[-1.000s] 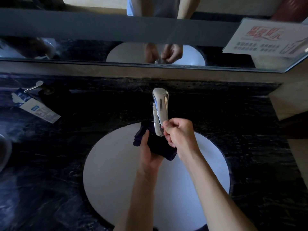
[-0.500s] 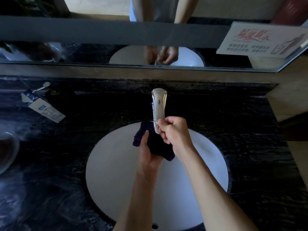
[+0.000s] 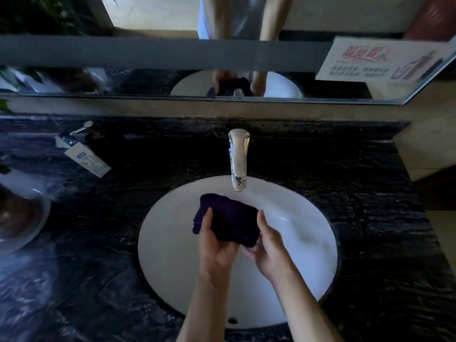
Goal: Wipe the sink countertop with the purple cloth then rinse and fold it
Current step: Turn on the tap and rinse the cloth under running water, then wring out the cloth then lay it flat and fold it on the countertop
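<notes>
The purple cloth (image 3: 228,219) is bunched into a dark wad above the white round sink basin (image 3: 172,255), a little below the chrome faucet (image 3: 238,160). My left hand (image 3: 214,245) grips the cloth's left side, thumb on top. On the right side my right hand (image 3: 269,248) holds its lower corner. Both hands are clear of the faucet. I cannot see a stream of water from the spout. The black marble countertop (image 3: 370,218) surrounds the basin.
A white and blue tube-shaped box (image 3: 85,160) lies on the counter at back left beside a dark pump bottle (image 3: 98,141). A glass bowl (image 3: 19,218) sits at the far left. A mirror (image 3: 148,77) and a tilted sign (image 3: 385,62) line the back wall.
My right hand has let go of the faucet and come down onto the cloth. The cloth has moved nearer to me, out from under the spout, now held by both hands.
</notes>
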